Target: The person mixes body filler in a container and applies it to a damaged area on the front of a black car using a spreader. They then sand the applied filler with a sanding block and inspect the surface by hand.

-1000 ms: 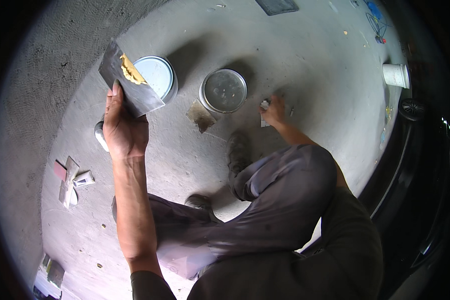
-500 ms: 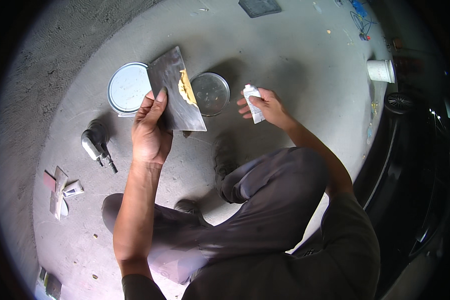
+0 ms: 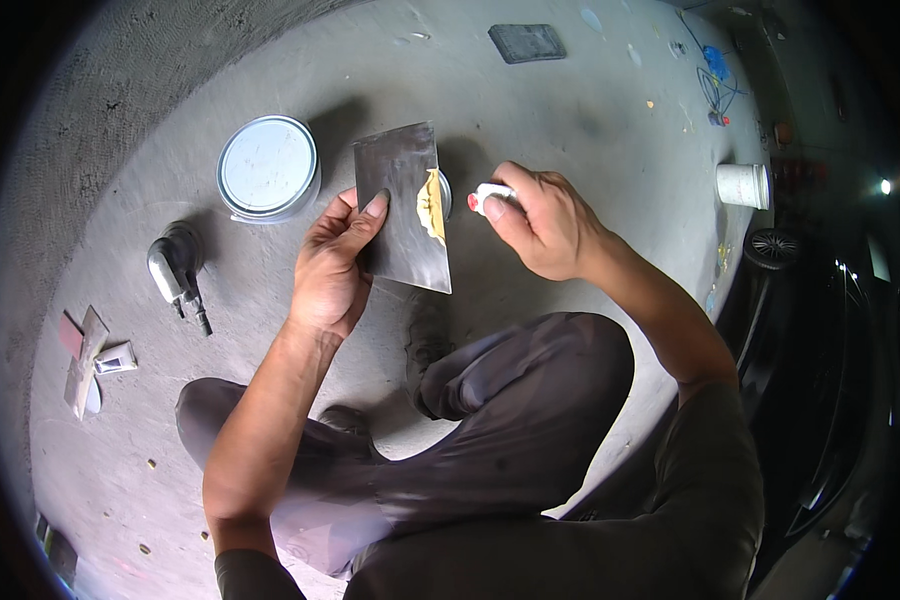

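My left hand (image 3: 332,265) grips a flat grey metal plate (image 3: 395,225) by its left edge, thumb on top. A mound of yellow putty (image 3: 431,208) sits along the plate's right edge. Close to the right of it, my right hand (image 3: 552,228) is closed around a white squeeze tube (image 3: 495,193) with a red tip pointing at the putty. Tube and plate are apart. Most of a round tin lid (image 3: 445,192) on the floor is hidden behind the plate. Left of the plate stands a can (image 3: 268,165) with a pale round top.
A grey air sander (image 3: 173,262) lies left of my arm. Farther left are crossed flat spreaders (image 3: 87,360) and a small white tube (image 3: 116,358). A white bucket (image 3: 742,185) and a dark car (image 3: 820,370) stand right; a dark slab (image 3: 527,43) lies far ahead.
The plate has moved right toward my right hand and now hides most of the lid. My right hand has turned the tube over, bringing its red tip toward the putty.
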Demonstrator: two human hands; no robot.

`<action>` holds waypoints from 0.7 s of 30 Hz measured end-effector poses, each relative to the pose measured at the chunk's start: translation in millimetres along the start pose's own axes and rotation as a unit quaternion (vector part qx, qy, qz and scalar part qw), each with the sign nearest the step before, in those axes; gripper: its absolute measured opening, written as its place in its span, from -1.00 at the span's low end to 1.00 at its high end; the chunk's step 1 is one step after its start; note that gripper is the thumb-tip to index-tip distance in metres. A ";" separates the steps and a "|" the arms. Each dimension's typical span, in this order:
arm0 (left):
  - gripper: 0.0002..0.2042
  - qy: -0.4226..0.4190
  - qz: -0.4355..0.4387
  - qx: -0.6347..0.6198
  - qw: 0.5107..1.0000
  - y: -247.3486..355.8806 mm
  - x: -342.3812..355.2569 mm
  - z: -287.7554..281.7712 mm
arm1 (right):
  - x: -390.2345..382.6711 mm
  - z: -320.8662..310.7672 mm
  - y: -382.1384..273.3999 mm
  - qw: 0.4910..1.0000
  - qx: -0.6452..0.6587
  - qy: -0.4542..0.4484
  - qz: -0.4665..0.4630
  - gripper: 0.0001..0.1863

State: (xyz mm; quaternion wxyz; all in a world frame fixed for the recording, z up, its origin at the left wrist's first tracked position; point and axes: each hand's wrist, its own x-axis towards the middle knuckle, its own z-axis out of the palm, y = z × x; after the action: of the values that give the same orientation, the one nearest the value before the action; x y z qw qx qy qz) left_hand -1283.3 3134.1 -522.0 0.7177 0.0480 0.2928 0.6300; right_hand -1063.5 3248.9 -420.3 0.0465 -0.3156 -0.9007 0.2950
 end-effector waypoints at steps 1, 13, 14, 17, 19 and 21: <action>-0.82 -0.006 0.002 -0.007 1.000 0.2 -1.7 2.0 | 1.9 1.6 -2.7 0.999 -0.021 0.008 -0.032 -0.82; -0.79 -0.004 0.005 -0.010 1.000 -1.8 -6.1 10.2 | 3.9 9.1 -13.1 0.989 -0.119 0.025 -0.085 -0.85; -0.79 -0.010 0.008 -0.010 1.000 -2.2 -6.3 10.2 | 3.9 9.1 -13.3 0.989 -0.118 0.023 -0.085 -0.85; -0.77 -0.009 0.009 -0.007 1.000 -2.6 -6.9 11.6 | 4.9 10.0 -14.0 0.988 -0.119 0.035 -0.089 -0.86; -0.77 -0.007 0.011 -0.011 1.000 -2.8 -7.1 13.1 | 5.5 10.5 -14.7 0.985 -0.124 0.054 -0.111 -0.80; -0.76 -0.007 0.012 -0.008 1.000 -2.6 -7.1 14.5 | 5.3 10.3 -15.9 0.981 -0.133 0.062 -0.124 -0.77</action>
State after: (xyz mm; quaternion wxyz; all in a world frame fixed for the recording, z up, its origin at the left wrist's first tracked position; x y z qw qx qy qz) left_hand -1274.2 3131.3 -508.7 0.7126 0.0502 0.2823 0.6403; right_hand -1079.1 3236.9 -420.4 0.0964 -0.2231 -0.9592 0.1448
